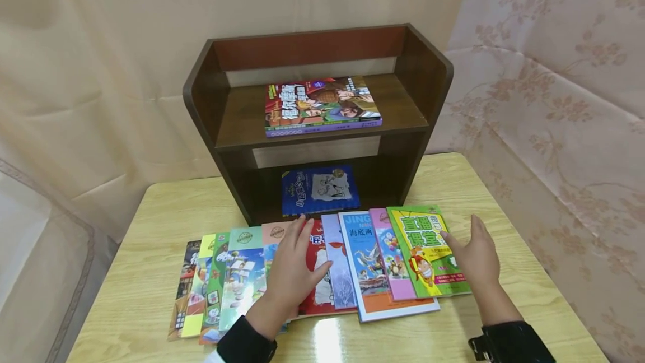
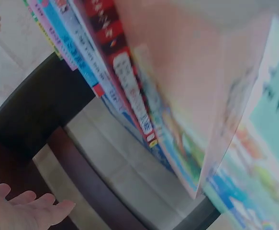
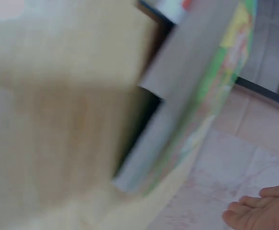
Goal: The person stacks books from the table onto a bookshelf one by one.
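A row of overlapping thin children's books lies fanned on the table. My left hand (image 1: 292, 270) is over the middle of the row with fingers extended, overlapping the red book (image 1: 322, 294) and a peach-topped book (image 1: 270, 232). At the right end, my right hand (image 1: 476, 259) stands beside the green and yellow book (image 1: 425, 251), its thumb at that cover's right edge. Between them lie a lavender book (image 1: 341, 273), a blue-and-white book (image 1: 367, 259) and a pink book (image 1: 390, 251). Neither hand grips anything. In the left wrist view, spread fingers (image 2: 39, 206) show apart from the books.
Behind the row stands a dark brown two-tier bookshelf (image 1: 322, 138). Its upper tier holds a flat stack of comic-style books (image 1: 322, 106), its lower tier a blue book (image 1: 319, 189). Further left lie a mint-green book (image 1: 245, 268) and several others. Cloth curtains (image 1: 126, 71) hang behind the table (image 1: 151, 212).
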`<action>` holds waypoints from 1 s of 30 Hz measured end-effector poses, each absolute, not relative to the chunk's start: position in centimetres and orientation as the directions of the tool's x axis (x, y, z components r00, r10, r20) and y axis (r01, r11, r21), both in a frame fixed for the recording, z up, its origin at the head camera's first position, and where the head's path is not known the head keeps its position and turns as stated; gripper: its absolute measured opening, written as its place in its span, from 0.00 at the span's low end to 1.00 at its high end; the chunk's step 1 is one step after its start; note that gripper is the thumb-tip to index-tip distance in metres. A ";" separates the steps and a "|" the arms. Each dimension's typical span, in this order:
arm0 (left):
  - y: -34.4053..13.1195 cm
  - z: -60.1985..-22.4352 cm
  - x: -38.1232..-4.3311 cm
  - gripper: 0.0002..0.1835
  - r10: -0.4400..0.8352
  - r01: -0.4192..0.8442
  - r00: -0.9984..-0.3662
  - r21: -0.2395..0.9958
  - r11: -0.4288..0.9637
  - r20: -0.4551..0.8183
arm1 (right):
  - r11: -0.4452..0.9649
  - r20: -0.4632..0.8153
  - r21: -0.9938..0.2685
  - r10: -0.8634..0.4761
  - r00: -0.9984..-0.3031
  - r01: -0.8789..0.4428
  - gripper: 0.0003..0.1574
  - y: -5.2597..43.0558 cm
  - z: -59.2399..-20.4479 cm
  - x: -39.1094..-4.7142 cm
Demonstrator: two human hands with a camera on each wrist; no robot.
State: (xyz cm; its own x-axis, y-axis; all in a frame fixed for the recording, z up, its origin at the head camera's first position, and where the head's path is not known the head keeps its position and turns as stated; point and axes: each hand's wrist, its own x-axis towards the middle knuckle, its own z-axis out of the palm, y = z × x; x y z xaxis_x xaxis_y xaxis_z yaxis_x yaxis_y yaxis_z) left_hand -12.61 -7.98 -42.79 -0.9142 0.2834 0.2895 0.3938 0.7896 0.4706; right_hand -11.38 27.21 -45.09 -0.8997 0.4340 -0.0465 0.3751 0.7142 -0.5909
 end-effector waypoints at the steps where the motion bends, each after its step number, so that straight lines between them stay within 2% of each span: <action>1: -7.9 -43.0 -12.5 0.47 0.288 0.393 -0.916 0.467 0.792 0.280 | 0.711 -0.079 -0.581 0.434 -0.897 0.395 0.58 27.3 -45.4 -11.3; 9: -7.5 -44.7 -11.6 0.48 0.363 0.448 -0.892 0.417 0.790 0.271 | 0.690 -0.327 -0.492 0.419 -0.847 0.531 0.66 27.6 -46.8 -10.5; 14: -7.5 -45.1 -11.3 0.47 0.361 0.438 -0.898 0.425 0.792 0.253 | 0.701 -0.443 -0.453 0.359 -0.821 0.551 0.70 28.0 -46.8 -10.4; 20: -7.5 -45.1 -11.1 0.46 0.351 0.404 -0.915 0.439 0.802 0.201 | 0.720 -0.489 -0.432 0.318 -0.812 0.543 0.67 28.7 -46.9 -10.7; 30: -7.5 -45.6 -11.1 0.46 0.329 0.333 -0.940 0.441 0.833 0.088 | 0.736 -0.523 -0.430 0.269 -0.809 0.523 0.55 29.7 -46.7 -12.5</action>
